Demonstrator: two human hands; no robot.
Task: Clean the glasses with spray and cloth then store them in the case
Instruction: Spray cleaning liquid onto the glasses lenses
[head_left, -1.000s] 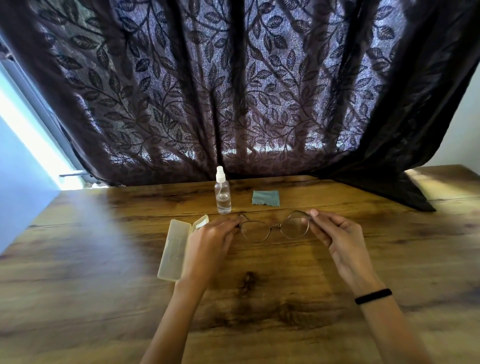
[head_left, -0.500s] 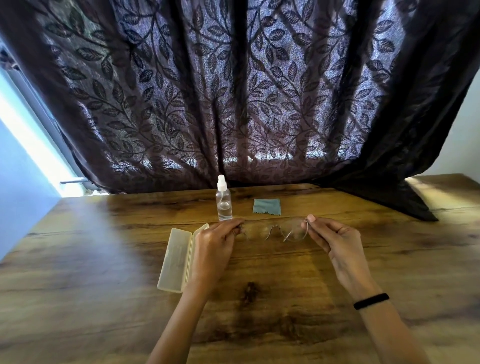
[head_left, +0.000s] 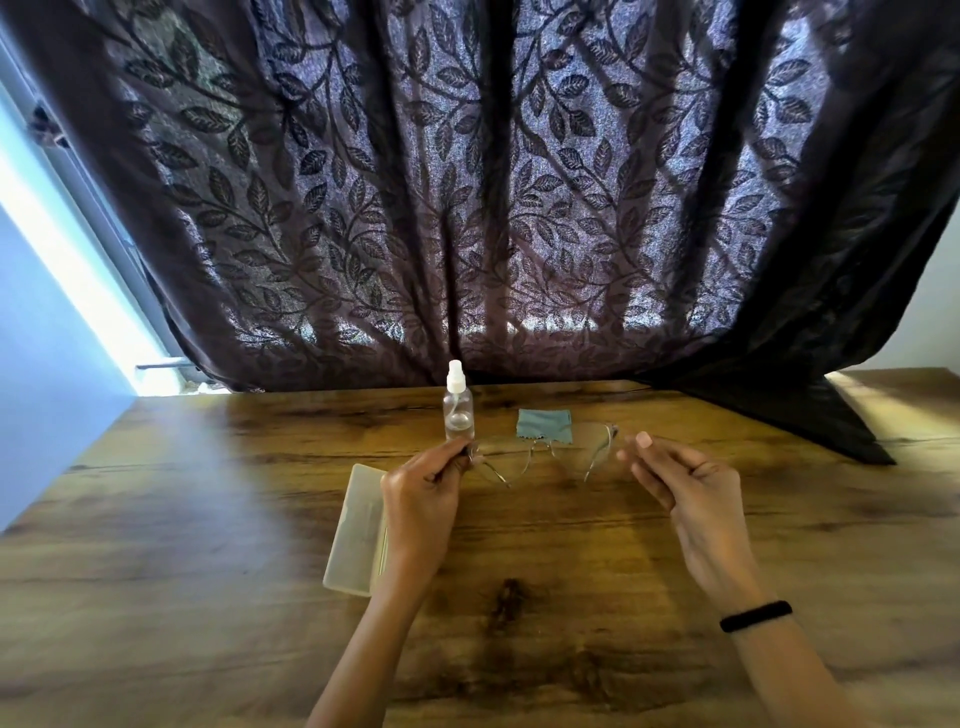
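Wire-framed glasses pinched by left hand, right hand's fingers loosely open; spray bottle and cloth at 12 o'clock untouched, cleaning and casing remain.

Left hand pinching blurred glasses above wooden table, right hand loosely curled just beside their other end; bottle, cloth behind, case left.

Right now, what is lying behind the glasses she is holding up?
Behind the glasses, a blue-grey cloth lies on the table, its near edge seen blurred through the lenses. The spray bottle stands left of it.
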